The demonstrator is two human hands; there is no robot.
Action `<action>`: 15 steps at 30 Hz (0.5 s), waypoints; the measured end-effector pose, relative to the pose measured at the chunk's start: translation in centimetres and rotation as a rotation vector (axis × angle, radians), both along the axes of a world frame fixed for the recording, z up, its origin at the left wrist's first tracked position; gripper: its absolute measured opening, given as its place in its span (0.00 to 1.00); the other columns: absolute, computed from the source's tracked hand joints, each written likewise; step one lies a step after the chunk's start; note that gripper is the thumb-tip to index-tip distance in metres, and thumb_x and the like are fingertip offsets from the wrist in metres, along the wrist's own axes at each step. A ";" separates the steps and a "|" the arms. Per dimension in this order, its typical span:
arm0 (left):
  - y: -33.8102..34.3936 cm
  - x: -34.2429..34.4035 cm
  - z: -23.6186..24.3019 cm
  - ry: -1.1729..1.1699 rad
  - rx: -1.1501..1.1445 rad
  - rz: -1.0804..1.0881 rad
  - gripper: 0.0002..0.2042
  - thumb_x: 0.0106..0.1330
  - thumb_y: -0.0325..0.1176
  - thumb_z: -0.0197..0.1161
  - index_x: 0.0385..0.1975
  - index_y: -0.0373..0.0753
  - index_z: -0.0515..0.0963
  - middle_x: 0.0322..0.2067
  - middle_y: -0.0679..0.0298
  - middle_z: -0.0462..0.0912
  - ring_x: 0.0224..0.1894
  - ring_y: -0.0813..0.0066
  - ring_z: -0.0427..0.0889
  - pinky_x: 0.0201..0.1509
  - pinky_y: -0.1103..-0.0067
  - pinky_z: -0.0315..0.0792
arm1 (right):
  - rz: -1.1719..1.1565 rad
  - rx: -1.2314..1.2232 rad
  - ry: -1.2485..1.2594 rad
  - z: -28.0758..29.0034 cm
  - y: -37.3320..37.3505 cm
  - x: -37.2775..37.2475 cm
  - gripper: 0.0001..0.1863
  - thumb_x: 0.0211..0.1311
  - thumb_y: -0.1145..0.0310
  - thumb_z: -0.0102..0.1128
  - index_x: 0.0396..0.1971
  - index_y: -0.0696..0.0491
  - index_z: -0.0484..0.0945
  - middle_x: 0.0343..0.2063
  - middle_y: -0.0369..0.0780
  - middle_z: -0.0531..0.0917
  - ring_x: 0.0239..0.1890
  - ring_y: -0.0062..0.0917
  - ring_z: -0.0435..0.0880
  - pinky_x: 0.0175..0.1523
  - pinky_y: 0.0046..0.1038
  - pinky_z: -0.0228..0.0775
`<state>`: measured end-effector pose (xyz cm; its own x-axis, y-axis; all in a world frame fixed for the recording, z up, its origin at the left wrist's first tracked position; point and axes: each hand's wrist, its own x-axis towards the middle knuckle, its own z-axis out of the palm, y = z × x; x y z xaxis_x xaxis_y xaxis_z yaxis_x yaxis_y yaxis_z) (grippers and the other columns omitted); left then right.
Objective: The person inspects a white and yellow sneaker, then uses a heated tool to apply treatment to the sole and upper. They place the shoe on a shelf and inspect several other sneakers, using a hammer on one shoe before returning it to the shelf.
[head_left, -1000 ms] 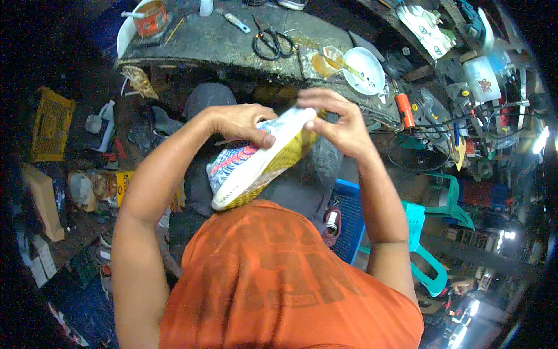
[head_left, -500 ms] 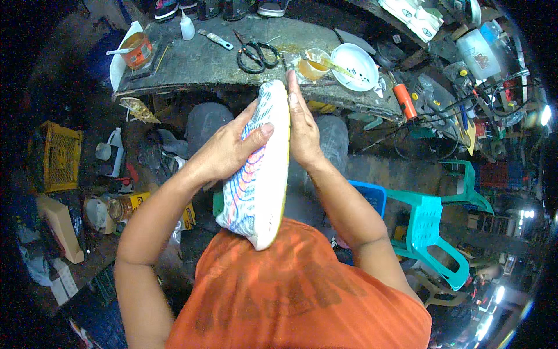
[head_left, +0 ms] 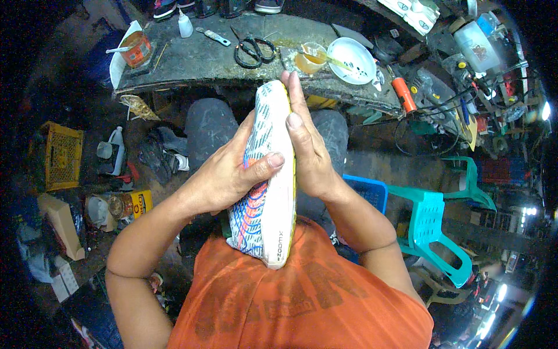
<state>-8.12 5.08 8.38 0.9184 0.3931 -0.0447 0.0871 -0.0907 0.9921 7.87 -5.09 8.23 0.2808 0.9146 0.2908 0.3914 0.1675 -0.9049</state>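
Observation:
A white running shoe [head_left: 278, 174] with blue and coral line patterns is held on its side in front of my chest, one end against my orange shirt. Around the patterned upper wraps my left hand [head_left: 235, 171], its thumb pressing on the white midsole. Along the yellow-edged sole lies my right hand [head_left: 307, 142], fingers stretched toward the bench and thumb resting on the midsole edge. The shoe's far side and the left fingertips are hidden.
Ahead, a worn workbench [head_left: 192, 64] carries black scissors [head_left: 250, 53], a cutter knife [head_left: 213, 36], a white squeeze bottle [head_left: 185, 25], a cup of amber liquid [head_left: 311, 58] and a white bowl [head_left: 352, 61]. Green plastic chairs [head_left: 427, 221] stand right, a yellow crate [head_left: 63, 157] left.
The shoe has turned, showing more of its midsole, and its near end has shifted right. My right thumb has come over onto the midsole edge.

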 end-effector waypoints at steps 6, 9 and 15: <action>0.4 -0.4 0.9 0.111 0.040 -0.014 0.54 0.68 0.66 0.61 0.79 0.33 0.42 0.70 0.39 0.64 0.73 0.50 0.68 0.75 0.66 0.62 | -0.014 -0.079 -0.055 0.6 -0.3 -0.2 0.38 0.83 0.50 0.26 0.78 0.65 0.39 0.80 0.53 0.43 0.83 0.44 0.37 0.82 0.43 0.27; 0.5 -0.5 0.5 0.080 0.034 -0.039 0.54 0.68 0.63 0.63 0.79 0.33 0.39 0.72 0.41 0.62 0.74 0.53 0.66 0.75 0.67 0.62 | 0.004 -0.049 0.095 -0.4 -0.1 -0.6 0.38 0.84 0.51 0.26 0.78 0.66 0.39 0.80 0.55 0.43 0.82 0.46 0.38 0.82 0.40 0.28; 0.4 -0.6 -1.0 0.131 0.006 -0.080 0.57 0.67 0.60 0.68 0.79 0.32 0.35 0.73 0.41 0.59 0.75 0.55 0.64 0.76 0.67 0.61 | -0.056 -0.063 0.177 -2.8 -1.3 -1.8 0.38 0.84 0.51 0.27 0.78 0.67 0.40 0.80 0.55 0.44 0.82 0.44 0.39 0.82 0.40 0.31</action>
